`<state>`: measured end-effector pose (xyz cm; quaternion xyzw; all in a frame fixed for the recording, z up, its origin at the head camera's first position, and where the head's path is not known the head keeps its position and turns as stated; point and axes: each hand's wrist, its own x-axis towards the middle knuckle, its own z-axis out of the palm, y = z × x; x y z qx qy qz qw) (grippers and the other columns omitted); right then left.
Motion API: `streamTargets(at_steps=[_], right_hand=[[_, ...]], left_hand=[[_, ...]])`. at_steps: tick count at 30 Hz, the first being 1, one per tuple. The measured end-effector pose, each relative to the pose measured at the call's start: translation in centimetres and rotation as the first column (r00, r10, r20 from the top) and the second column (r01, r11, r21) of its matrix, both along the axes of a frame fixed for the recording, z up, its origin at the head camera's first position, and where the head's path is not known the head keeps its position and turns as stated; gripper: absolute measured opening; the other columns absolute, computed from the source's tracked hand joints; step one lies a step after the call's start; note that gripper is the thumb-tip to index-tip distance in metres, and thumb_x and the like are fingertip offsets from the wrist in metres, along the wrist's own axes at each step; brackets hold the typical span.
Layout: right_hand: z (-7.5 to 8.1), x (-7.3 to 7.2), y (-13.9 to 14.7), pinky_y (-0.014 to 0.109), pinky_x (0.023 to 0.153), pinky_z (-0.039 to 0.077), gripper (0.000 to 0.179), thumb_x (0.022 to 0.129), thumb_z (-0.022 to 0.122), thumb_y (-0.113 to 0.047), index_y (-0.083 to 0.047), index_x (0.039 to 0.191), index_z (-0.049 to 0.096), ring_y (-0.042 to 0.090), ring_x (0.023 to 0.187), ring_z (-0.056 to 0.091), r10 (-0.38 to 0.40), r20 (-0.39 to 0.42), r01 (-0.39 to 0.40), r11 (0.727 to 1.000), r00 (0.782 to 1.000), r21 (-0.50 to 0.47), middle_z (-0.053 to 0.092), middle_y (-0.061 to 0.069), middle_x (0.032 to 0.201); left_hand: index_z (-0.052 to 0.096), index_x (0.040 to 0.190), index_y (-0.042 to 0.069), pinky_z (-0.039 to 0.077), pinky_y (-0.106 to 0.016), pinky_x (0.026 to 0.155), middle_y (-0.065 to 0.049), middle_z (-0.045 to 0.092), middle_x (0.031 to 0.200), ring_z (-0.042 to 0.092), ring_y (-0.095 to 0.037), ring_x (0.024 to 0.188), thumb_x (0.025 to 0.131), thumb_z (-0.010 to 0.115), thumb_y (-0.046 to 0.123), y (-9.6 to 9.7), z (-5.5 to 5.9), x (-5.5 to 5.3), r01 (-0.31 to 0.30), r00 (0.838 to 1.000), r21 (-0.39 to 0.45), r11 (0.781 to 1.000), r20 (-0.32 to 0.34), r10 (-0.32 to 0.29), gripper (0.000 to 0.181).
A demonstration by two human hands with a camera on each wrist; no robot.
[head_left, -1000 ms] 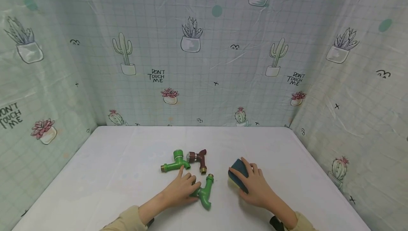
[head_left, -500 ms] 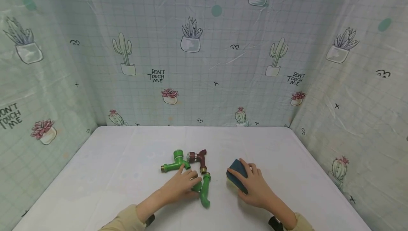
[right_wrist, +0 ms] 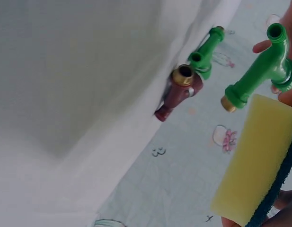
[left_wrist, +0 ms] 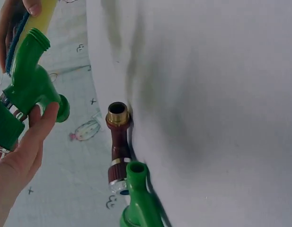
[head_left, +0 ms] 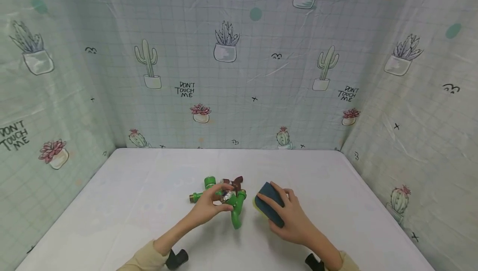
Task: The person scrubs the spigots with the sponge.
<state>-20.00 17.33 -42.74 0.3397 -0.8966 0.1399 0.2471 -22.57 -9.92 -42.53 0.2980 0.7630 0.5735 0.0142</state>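
Note:
My left hand (head_left: 206, 207) grips a green tap (head_left: 237, 213) by its knob end, thumb below and fingers over the top. In the left wrist view this tap (left_wrist: 30, 87) is raised off the table, its ridged spout end pointing up. My right hand (head_left: 295, 220) holds a two-sided sponge (head_left: 268, 200), dark blue scouring face upward in the head view. The right wrist view shows the sponge's thick yellow side (right_wrist: 257, 161) close to the brass-threaded end of the held tap (right_wrist: 261, 71). Part of the left hand's grip is hidden behind the tap there.
A second green tap (head_left: 210, 182) lies on the white table (head_left: 149, 179) just behind my left hand. Beside it lies a brown tap (head_left: 237, 182) with a brass end, partly covered by the held tap. A cactus-print cloth (head_left: 239, 117) hangs behind and at both sides.
My left hand has lifted the front green tap off the table and moved it away from me, over the other taps. The right hand has brought the sponge leftward, nearer to it.

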Motion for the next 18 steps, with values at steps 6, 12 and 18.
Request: streamTargets(at_steps=[6,12,18], right_hand=[[0.9,0.7,-1.2,0.034,0.071,0.049,0.075,0.07,0.068,-0.026,-0.033,0.136,0.032,0.017,0.108,0.034,0.023,0.044,-0.021,0.999,0.999,-0.045,0.026,0.012,0.144],[1.1,1.1,-2.4,0.03,0.07,0.05,0.075,0.07,0.069,-0.023,-0.031,0.136,0.034,0.018,0.112,0.03,0.065,0.063,-0.058,0.992,0.996,-0.109,0.024,0.012,0.143],[1.4,1.3,-3.3,0.035,0.074,0.049,0.07,0.071,0.068,-0.022,-0.034,0.133,0.038,0.017,0.113,0.029,0.101,0.036,-0.095,0.987,0.994,-0.127,0.025,0.008,0.144]], left_hand=[[0.037,0.126,-0.006,0.053,-0.039,0.079,-0.027,0.032,0.132,0.062,-0.024,0.096,0.082,0.062,0.007,0.0,0.6,0.1,-0.039,0.934,0.244,0.969,0.354,-0.052,0.052],[0.031,0.132,-0.005,0.052,-0.043,0.083,-0.008,0.055,0.103,0.061,-0.011,0.09,0.085,0.058,0.007,0.5,0.9,0.2,-0.094,0.893,0.372,0.923,0.442,-0.087,0.056],[0.025,0.136,-0.004,0.053,-0.036,0.08,-0.004,0.056,0.106,0.061,-0.012,0.093,0.088,0.053,0.006,1.1,1.3,0.5,-0.136,0.828,0.451,0.882,0.541,-0.149,0.056]])
